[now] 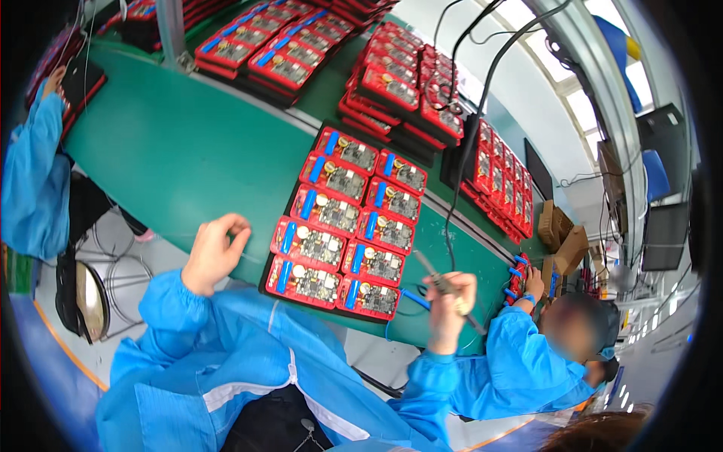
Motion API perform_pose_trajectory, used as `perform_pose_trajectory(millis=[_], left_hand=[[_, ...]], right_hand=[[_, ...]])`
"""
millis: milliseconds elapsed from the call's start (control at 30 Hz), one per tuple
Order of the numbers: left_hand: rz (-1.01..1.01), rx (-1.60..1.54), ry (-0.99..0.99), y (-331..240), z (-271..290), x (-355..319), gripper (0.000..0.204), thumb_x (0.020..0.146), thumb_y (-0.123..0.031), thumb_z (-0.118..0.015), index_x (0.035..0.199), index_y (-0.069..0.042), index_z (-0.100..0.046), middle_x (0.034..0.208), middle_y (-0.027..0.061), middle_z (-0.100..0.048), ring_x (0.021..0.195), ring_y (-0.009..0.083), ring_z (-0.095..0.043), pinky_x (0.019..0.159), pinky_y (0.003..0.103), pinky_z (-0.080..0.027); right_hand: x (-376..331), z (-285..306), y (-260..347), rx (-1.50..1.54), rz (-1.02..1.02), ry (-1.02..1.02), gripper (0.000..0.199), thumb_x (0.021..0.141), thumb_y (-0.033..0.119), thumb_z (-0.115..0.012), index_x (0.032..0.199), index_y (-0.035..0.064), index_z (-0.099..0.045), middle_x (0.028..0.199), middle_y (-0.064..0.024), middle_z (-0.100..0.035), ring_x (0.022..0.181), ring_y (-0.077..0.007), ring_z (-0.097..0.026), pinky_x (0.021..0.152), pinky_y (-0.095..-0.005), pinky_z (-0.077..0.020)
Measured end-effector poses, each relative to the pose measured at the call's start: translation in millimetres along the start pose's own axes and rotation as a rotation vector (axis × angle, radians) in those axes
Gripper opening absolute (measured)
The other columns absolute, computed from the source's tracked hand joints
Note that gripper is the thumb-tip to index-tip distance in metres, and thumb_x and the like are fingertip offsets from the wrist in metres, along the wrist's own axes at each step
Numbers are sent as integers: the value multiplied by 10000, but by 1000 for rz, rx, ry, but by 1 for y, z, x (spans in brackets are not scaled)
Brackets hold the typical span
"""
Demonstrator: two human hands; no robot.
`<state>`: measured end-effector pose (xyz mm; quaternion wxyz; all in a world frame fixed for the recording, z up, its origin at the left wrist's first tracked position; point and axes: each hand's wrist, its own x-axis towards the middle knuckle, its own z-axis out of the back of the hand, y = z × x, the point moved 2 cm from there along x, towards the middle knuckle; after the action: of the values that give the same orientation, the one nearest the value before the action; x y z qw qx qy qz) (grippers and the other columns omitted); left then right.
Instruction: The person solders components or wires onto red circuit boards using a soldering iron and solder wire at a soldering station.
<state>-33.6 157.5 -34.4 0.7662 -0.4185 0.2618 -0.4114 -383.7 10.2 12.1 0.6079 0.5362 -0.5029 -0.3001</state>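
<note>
My left hand [217, 252] hovers over the near edge of the green table, left of a block of red trays. Its fingers are loosely bent, thumb apart, with nothing in them. My right hand [452, 307] grips a slim dark tool with a thin shaft [429, 266], which slants up and to the left; its exact kind is unclear. A blue rod-like piece [415, 299] lies by that hand. In front of me, red trays [307, 256] stand in two columns on a dark base, each with a circuit board, a blue cylinder and a round yellowish part.
Stacks of similar red trays [388, 83] line the far side of the green table [188, 135]. A black cable [482, 98] hangs down close to my right hand. Co-workers in blue sit at left [34, 173] and right [520, 361]. Cardboard boxes [568, 245] stand at far right.
</note>
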Motion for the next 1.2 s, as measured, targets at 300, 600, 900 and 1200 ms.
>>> perform_pose_trajectory(millis=[300, 600, 900, 1200], left_hand=[[64, -167, 111, 2, -31, 7, 215, 897, -76, -555, 1062, 45, -624, 912, 156, -682, 748, 200, -662, 660, 310, -531], [-27, -115, 116, -12, -40, 21, 200, 913, -88, -521, 1017, 34, -641, 976, 169, -645, 852, 297, -646, 712, 353, -536], [-57, 12, 0, -2, -40, 9, 189, 885, -87, -523, 986, 33, -630, 970, 208, -640, 880, 366, -625, 726, 392, -518], [45, 81, -221, -15, 23, 10, 128, 869, -50, -595, 979, 0, -639, 858, 87, -645, 688, 161, -620, 618, 294, -480]], right_hand=[[-28, -10, -46, 90, 7, -132, 384, 869, 288, -649, 1090, 65, -429, 974, -76, -551, 915, -217, -585, 1048, -554, -331], [8, -6, -62, 360, -97, -211, 272, 931, 250, -559, 1107, 97, -418, 1059, -81, -574, 952, -187, -555, 1015, -527, -348], [-12, -4, -71, 497, -154, -161, 293, 922, 288, -577, 1101, 109, -431, 1008, -78, -606, 947, -205, -584, 1023, -537, -344], [1, -49, -58, 265, -131, -33, 365, 876, 251, -646, 1092, 37, -443, 993, -133, -600, 891, -247, -620, 908, -417, -449]])
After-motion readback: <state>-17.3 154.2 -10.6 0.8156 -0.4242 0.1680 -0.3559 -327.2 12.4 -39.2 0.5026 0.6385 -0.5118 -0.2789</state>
